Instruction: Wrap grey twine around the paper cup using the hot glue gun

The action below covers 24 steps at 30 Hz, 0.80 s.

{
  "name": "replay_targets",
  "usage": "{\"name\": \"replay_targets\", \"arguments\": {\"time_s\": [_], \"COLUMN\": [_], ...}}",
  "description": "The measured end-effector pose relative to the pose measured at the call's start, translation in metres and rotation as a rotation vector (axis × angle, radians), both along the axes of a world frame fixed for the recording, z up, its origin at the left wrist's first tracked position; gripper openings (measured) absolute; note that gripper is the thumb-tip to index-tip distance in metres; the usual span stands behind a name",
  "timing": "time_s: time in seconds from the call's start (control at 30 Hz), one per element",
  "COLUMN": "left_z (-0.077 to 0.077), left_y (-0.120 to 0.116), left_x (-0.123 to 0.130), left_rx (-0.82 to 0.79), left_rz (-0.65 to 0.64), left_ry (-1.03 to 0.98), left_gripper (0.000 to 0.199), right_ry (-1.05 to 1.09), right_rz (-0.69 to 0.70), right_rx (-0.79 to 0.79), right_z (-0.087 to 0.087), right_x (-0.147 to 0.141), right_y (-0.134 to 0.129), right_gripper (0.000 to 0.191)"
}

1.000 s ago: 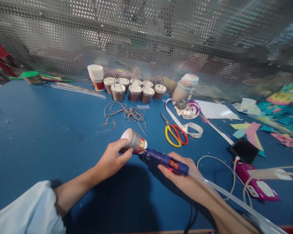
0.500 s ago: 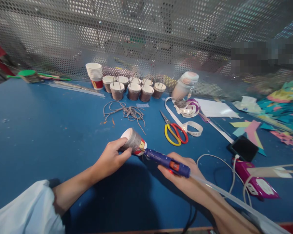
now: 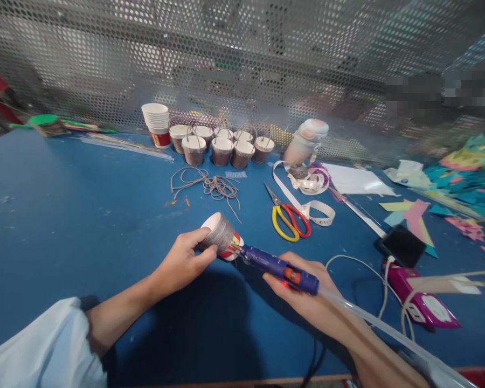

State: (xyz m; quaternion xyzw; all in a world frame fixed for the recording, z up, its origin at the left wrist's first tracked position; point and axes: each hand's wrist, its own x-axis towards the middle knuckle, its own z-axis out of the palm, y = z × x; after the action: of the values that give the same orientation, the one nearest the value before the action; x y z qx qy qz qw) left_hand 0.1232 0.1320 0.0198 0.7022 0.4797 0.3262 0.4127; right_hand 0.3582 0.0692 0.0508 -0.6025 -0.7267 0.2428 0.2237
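Note:
My left hand (image 3: 189,257) grips a paper cup (image 3: 222,236) lying tilted on its side, its white open rim to the left. Grey cord is wound around the cup, and red and yellow print shows near its base. In my right hand (image 3: 303,285) is a dark blue glue gun (image 3: 275,265), with a long clear glue stick running out of its rear. The metal nozzle is at the printed part of the cup, beside the cord. A loose tangle of grey cord (image 3: 218,187) lies beyond the cup on the blue table (image 3: 64,226).
Several cord-wrapped cups (image 3: 221,151) and a stack of paper cups (image 3: 156,124) stand along the mesh screen. Scissors (image 3: 286,215), white ribbon (image 3: 319,212) and a bottle (image 3: 305,143) are right of centre. A cable loops near a magenta box (image 3: 422,296).
The glue gun and my right hand have shifted slightly to the right. The cup has turned or tilted a little in my left hand.

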Motion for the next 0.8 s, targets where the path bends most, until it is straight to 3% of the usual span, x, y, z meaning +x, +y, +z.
{"name": "replay_targets", "arguments": {"time_s": [0.27,0.43,0.6,0.8], "left_z": [0.0055,0.0043,0.0022,0.0006], "left_y": [-0.0004,0.0002,0.0013,0.0009], "left_x": [-0.0008,-0.0029,-0.0039,-0.0054], "left_rx": [-0.066,-0.098,-0.123,-0.088], "left_rz": [-0.026,-0.053,-0.077,-0.101], "left_ry": [-0.073,-0.112,-0.111,-0.11], "left_gripper": [0.015,0.014,0.012,0.015], "right_ry": [0.012,0.038,0.038,0.093], "right_rz": [-0.063,-0.025,-0.11,-0.048], "right_rx": [-0.018,-0.065,-0.051,-0.116], "right_z": [0.0078,0.0093,0.0094,0.008], "right_x": [-0.0029,-0.004,-0.0032,-0.0028], "right_y": [0.0028,0.0006,0.0022,0.0007], "right_gripper": [0.026,0.024,0.028,0.026]}}
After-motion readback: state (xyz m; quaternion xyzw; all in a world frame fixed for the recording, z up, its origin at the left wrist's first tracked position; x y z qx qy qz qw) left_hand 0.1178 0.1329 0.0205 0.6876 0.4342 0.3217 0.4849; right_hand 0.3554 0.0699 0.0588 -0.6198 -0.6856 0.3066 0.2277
